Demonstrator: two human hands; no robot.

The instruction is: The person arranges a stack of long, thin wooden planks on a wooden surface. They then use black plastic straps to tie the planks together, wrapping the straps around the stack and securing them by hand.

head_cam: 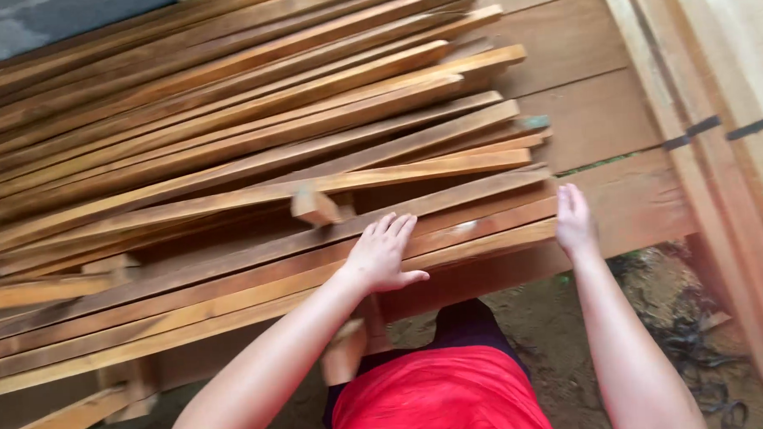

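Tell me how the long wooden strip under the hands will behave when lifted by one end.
The strip looks long and thin, so it would probably sag slightly. Its flat faces shouldn't roll. Neighbouring strips lie loose and may shift.

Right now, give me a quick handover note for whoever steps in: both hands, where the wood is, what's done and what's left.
Left hand: open, palm flat on the nearest wooden slats, gripping nothing.
Right hand: open, fingers laid against the right ends of those same slats.
Wood: a loose, fanned pile of long slats lies across a plank platform; a small offcut block sits on top near the middle. More pale boards are stacked at the right.
Done: the front slat ends look roughly level.
Left: the slats behind remain uneven and splayed; nothing is lifted.
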